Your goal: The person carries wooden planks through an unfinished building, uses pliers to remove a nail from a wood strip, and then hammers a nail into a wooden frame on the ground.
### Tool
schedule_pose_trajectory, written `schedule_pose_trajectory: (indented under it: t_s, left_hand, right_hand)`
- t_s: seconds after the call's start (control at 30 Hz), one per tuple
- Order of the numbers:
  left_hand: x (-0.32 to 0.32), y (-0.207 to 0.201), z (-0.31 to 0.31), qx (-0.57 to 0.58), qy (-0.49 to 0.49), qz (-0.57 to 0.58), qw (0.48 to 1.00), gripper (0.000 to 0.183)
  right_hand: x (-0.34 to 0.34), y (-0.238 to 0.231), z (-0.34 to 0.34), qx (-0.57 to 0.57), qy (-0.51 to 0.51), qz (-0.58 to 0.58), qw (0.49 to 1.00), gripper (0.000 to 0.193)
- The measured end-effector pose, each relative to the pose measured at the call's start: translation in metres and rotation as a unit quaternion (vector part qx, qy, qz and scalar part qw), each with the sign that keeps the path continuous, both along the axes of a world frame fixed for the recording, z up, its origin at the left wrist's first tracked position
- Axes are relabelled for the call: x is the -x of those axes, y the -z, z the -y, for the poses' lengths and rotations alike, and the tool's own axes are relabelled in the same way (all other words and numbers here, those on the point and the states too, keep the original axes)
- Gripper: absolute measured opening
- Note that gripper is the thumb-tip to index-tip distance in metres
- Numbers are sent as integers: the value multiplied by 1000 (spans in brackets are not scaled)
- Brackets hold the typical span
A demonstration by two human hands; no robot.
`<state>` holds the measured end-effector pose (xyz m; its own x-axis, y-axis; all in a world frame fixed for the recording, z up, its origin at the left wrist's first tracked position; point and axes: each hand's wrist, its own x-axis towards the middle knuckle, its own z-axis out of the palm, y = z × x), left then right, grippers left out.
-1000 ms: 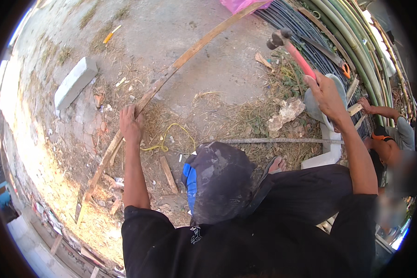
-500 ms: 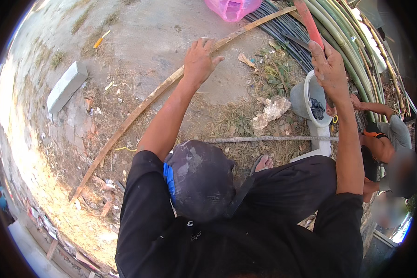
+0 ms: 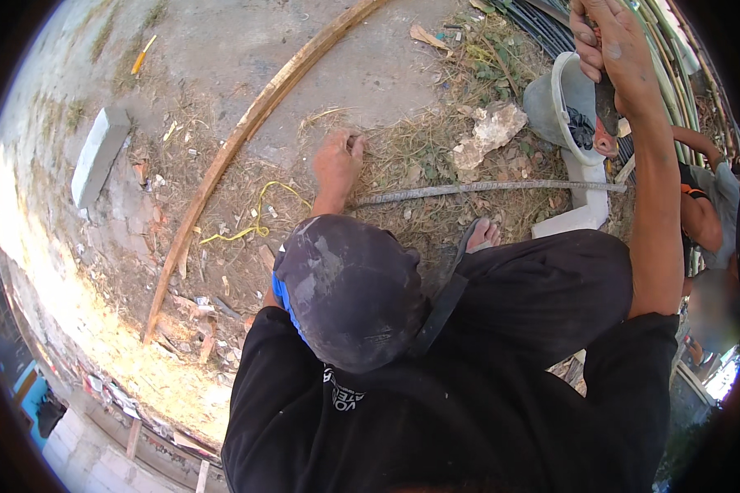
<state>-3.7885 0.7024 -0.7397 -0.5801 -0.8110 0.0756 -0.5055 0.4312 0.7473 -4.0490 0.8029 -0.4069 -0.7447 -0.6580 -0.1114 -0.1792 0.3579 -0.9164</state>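
My left hand (image 3: 337, 167) is low over the dry grass with its fingers curled. It is beside the near end of a ribbed metal bar (image 3: 460, 189), and a yellow string (image 3: 259, 220) runs toward its wrist. Whether anything lies in those fingers is hidden. Raised at the upper right, my right hand (image 3: 617, 49) is closed round a red-handled tool, most of which is past the top edge. Below that hand stands a grey bucket (image 3: 543, 115) with dark plastic inside. A long wooden strip (image 3: 222, 168) curves across the ground, apart from both hands.
A pale block (image 3: 99, 156) and a small yellow-orange tool (image 3: 143, 56) lie at left. A broken lump of rubble (image 3: 489, 135) sits left of the bucket. Long green poles (image 3: 666, 90) are stacked at upper right. Another person's arm (image 3: 699, 141) reaches in at the right.
My left hand has left the wooden strip and come nearer, down beside the metal bar, its fingers now curled. My right hand has moved up and right. The whole view has shifted.
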Motion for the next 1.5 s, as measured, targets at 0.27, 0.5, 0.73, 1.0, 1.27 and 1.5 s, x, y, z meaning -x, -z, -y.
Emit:
schedule_pose_trajectory:
  t_s: [0.27,0.5,0.73,1.0,1.27,1.5]
  left_hand:
    - [-35,4,45,93,67,141,983,14]
    - [-38,3,29,149,118,157,969,17]
    - [-46,3,32,139,126,116,975,19]
    - [-87,-24,142,159,-157,-94,970,13]
    - [-70,-26,174,204,0,178,963,25]
    - [-61,-15,175,128,5,227,965,33]
  right_hand:
    - [15,11,-12,11,-95,-76,992,37]
    - [-10,18,5,-22,-92,-16,995,37]
    - [-29,46,18,-131,-143,49,980,37]
    - [-35,54,16,-183,-211,25,960,39]
    - [-31,56,22,-180,-207,9,962,41]
    - [-30,54,17,-194,-179,1,965,38]
